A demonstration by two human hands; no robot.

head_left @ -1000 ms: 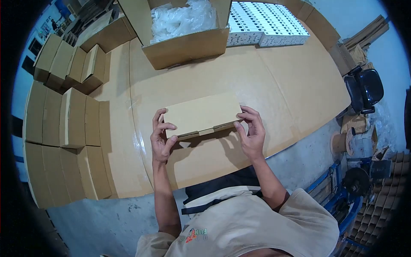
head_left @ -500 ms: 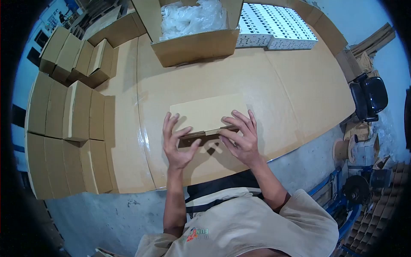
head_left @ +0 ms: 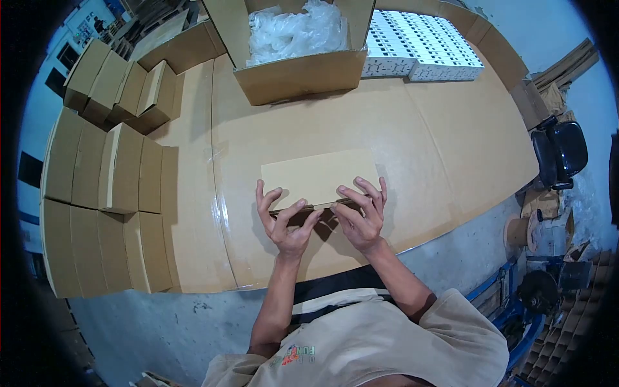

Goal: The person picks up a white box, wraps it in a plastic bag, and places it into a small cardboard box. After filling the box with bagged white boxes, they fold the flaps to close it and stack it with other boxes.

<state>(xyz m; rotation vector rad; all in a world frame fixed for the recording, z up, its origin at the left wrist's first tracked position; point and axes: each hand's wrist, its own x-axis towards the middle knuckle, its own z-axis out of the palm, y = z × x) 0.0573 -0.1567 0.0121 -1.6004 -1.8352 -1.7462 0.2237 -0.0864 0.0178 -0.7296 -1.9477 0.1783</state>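
Note:
A flat brown cardboard box [head_left: 320,175] lies in front of me, its lid down and a narrow dark gap along the near edge. My left hand [head_left: 286,224] is at the left part of that edge, fingertips on the lid and thumb against the front flap near the middle. On the right part, my right hand [head_left: 362,216] has its fingers bent over the lid, with the thumb low at the front. Both hands grip the near edge of the box, thumbs close together. The inside of the box is hidden.
Rows of closed cardboard boxes [head_left: 97,168] stand along the left of the cardboard-covered table [head_left: 309,129]. At the back sit an open carton [head_left: 300,77] of clear plastic bags and stacked white printed boxes [head_left: 445,69]. A black chair [head_left: 562,151] stands beyond the right edge.
My left hand has moved right, its thumb now at the middle of the front flap. My right fingers have shifted slightly down on the edge. The camera view has moved a little.

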